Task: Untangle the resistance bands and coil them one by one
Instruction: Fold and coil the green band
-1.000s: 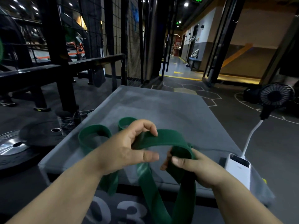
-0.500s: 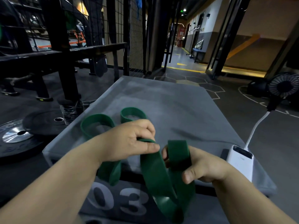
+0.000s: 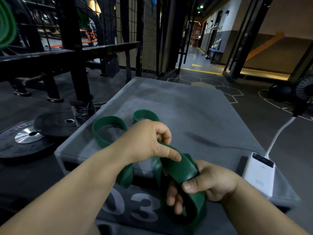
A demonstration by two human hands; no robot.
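Green band [image 3: 182, 168] held between both hands over near edge of desk [image 3: 186, 107]. Left hand [image 3: 145, 141] pinches upper part, thumb on top. Right hand [image 3: 211, 182] just below-right, fingers [image 3: 171, 199] curled round fold, thumb clamping. Band runs up-left to down-right, slack hanging below right hand. Other loops [image 3: 110, 128] lie on desk beyond left hand. Next wrap likely goes toward right hand.

Bare left grip [image 3: 147, 141], bare right grip [image 3: 208, 184]

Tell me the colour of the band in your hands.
The band is plain dark green, clearest in the head view, gripped by left hand and right hand.
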